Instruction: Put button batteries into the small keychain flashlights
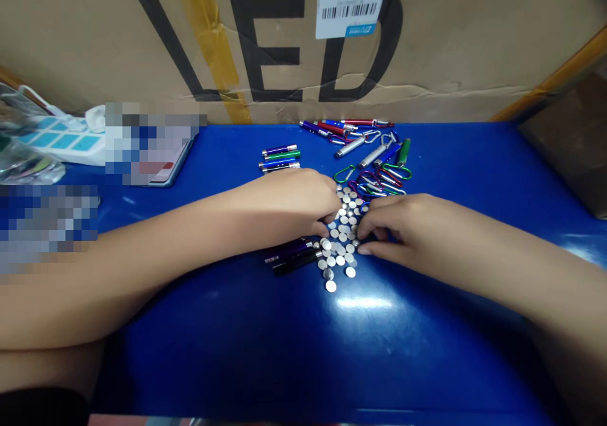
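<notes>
Small round silver button cells [340, 260] lie in a loose pile on the blue table. At the left side of the pile is my left hand [308, 195], its fingers curled down and closed at the cells; whatever they hold is hidden. My right hand [403, 227] reaches in from the opposite side, thumb and bent fingers apart, fingertips at the edge of the pile. A black pen-like tube [296, 263] and a dark purple tube [287, 253] lie below my left wrist. Colourful carabiner clips [374, 182] lie just behind the cells.
Silver and coloured keychain flashlights [372, 155] lie farther back. Blue and green tubes [281, 155] sit behind my left hand. A large cardboard box [279, 47] stands along the back. A phone-like device [173, 154] and a white power strip [71, 145] are at left.
</notes>
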The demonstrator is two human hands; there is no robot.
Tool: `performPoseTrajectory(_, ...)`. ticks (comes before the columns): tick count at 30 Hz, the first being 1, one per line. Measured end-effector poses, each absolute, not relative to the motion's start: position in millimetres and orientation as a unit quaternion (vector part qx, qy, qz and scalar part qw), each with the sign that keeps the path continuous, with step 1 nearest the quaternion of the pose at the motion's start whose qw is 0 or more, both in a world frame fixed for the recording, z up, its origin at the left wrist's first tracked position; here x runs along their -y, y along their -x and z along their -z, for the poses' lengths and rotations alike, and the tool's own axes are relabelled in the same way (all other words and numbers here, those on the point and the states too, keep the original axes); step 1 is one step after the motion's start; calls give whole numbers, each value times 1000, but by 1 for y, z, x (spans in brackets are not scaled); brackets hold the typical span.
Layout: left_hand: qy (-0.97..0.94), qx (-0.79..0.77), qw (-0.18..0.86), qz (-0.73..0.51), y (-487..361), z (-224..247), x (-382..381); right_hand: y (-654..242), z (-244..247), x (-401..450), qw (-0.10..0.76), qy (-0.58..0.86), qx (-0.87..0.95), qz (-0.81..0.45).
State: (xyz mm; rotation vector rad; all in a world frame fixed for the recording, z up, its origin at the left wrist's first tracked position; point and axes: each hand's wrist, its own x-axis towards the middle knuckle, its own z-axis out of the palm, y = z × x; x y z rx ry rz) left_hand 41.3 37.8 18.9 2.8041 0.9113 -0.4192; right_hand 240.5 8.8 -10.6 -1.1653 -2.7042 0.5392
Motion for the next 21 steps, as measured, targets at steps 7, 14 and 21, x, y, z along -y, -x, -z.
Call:
performPoseTrajectory(7,-932,-311,96,161,-42,-20,-39,-233,10,-9,77,391,897,-192)
performPoseTrajectory(14,-928,-322,89,166,-43,-24,-41,-231,13,-7,52,421,886,-186)
performPoseTrajectory(21,-938,-303,72,150,-37,-29,-43,-230,13,-6,28,423,886,-189)
